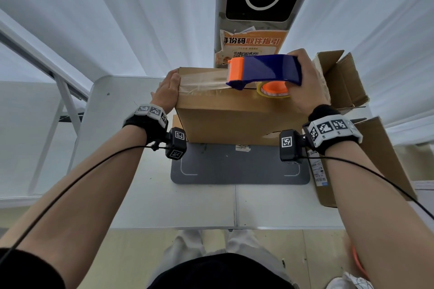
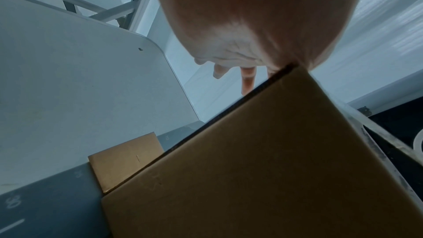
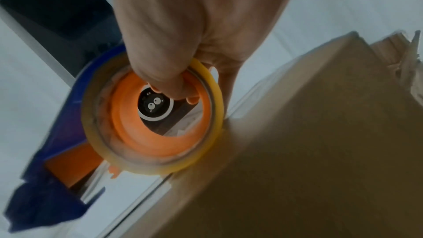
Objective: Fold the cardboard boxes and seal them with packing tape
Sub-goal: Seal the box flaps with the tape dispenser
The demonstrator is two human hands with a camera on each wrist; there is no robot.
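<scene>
Sealing is under way on the cardboard box (image 1: 225,117) standing on the grey mat (image 1: 239,171); the left hand (image 1: 167,91), fingers flat, presses the tape (image 1: 202,83) at its left edge; the right hand (image 1: 305,82) grips the tape dispenser (image 1: 265,71) above the top seam; next, I judge, draw rightward and cut. Orange poster (image 1: 253,42) behind reads 取件指引.

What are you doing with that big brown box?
A person is taping a cardboard box shut on a white table. The left hand presses flat on the box's left end. The right hand grips a blue and orange tape dispenser. Clear tape stretches across the top. The seam isn't fully covered yet.
</scene>
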